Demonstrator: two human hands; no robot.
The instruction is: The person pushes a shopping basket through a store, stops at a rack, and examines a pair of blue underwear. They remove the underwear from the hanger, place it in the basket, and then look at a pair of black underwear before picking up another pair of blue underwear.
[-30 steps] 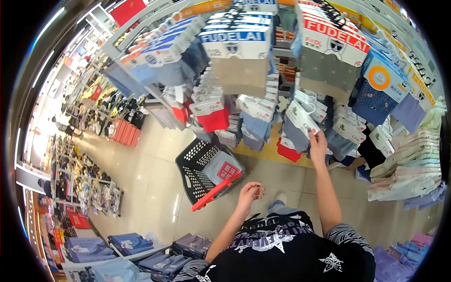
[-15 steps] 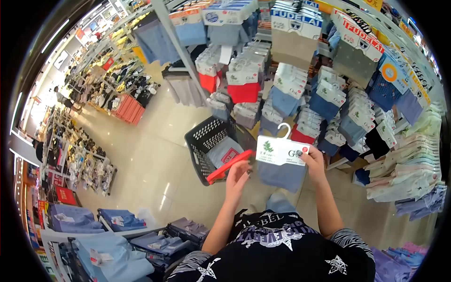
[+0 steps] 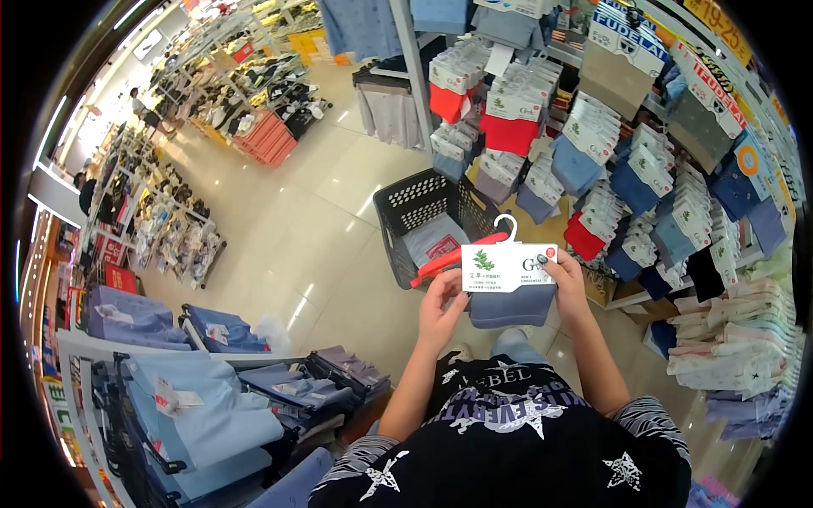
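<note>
A grey-blue pair of underwear (image 3: 510,309) hangs under a white card header with a white plastic hook, upright in front of my chest. My right hand (image 3: 571,288) pinches the card's right edge, thumb on the printed face. At the card's lower left, my left hand (image 3: 442,306) has its fingers closed on the edge. Just beyond my hands is a black shopping basket (image 3: 398,222) with a red handle (image 3: 457,258). Inside it lies a light grey packed garment (image 3: 432,237) with a red label. The card covers part of the handle.
Racks of carded underwear (image 3: 584,140) stand ahead and to the right. Pale patterned garments (image 3: 720,339) hang at the right. Near left, a rack holds light blue clothing (image 3: 199,398). Coral-red crates (image 3: 267,135) and more racks stand across the tiled floor (image 3: 330,186), where a person (image 3: 144,106) stands far off.
My left hand has moved from beside the basket handle to the card's left edge and closed on it. The view has turned left, so racks and basket appear farther right.
</note>
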